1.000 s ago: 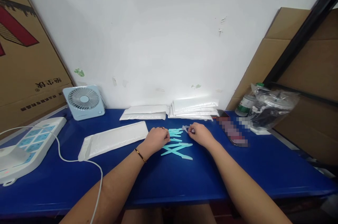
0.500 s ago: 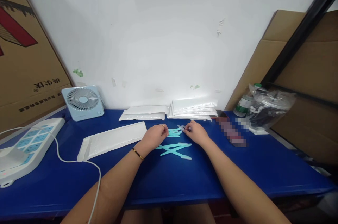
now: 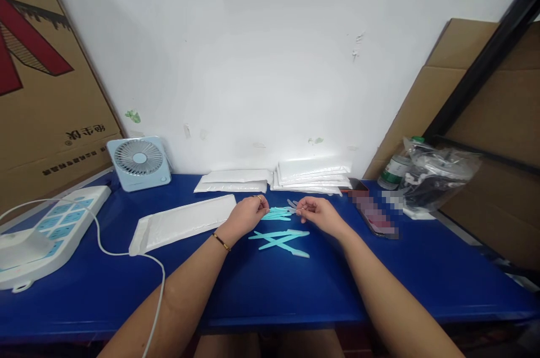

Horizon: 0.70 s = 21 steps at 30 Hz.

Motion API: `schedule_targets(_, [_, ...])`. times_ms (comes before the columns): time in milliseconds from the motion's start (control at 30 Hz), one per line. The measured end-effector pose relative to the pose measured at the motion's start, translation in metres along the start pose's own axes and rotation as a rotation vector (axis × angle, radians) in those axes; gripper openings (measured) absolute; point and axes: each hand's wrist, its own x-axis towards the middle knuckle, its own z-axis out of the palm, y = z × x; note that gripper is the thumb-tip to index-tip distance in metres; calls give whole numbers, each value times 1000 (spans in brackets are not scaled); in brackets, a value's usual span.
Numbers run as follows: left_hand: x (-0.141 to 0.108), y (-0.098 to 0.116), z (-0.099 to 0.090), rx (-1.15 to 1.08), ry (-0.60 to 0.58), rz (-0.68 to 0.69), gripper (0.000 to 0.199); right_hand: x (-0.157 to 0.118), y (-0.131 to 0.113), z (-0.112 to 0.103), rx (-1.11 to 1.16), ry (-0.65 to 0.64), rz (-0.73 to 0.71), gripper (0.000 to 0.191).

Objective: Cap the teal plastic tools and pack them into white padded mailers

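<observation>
A small bunch of turquoise eyebrow razors [image 3: 279, 214] lies at the middle of the table, pale translucent ends pointing right. My left hand [image 3: 250, 214] is closed at the bunch's left end, thumb and fingers pinched on the handles. At the other end, my right hand [image 3: 317, 215] pinches one translucent razor tip between thumb and forefinger; its other fingers are curled. How many razors each hand grips is hidden. Closer to me, several loose turquoise razors [image 3: 280, 241] lie crossed on the blue tabletop [image 3: 270, 290], apart from both hands.
A white padded mailer [image 3: 185, 223] lies left of my hands. More mailers are stacked [image 3: 312, 175] by the wall. A blue fan [image 3: 141, 161], a power strip [image 3: 63, 228] and a white cable [image 3: 162, 273] are at left. A phone [image 3: 375, 217], bottle [image 3: 394, 171] and plastic bag [image 3: 441, 178] are at right.
My right hand has shifted slightly right and rotated, its fingers spreading a little at the translucent tips. My left hand stays at the handles. The view has turned slightly left.
</observation>
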Motion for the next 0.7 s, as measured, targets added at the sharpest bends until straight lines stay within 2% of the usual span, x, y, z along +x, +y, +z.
schedule_targets(133, [-1, 7, 3, -35, -25, 25, 18, -1, -6, 8, 55, -34, 5, 26])
schedule_targets(233, [-3, 10, 6, -66, -84, 50, 19, -4, -8, 9, 91, -135, 16, 26])
schedule_targets(300, [-3, 9, 7, -78, -129, 57, 22, -5, -6, 5, 36, -179, 24, 26])
schedule_targets(367, [-1, 4, 7, -44, -99, 55, 23, -2, -1, 0, -118, -91, 3, 24])
schedule_targets(433, [2, -3, 7, 56, -2, 29, 23, 5, 4, -4, -317, 93, -32, 20])
schedule_targets(500, [6, -9, 7, 156, 54, -11, 23, 16, 9, -3, -485, 216, -35, 18])
schedule_targets(600, [9, -17, 9, 169, 5, -46, 18, 32, 15, 4, -647, 225, 9, 19])
schedule_targets(700, [11, -20, 10, 116, -41, -50, 17, 42, 18, 11, -707, 194, 46, 14])
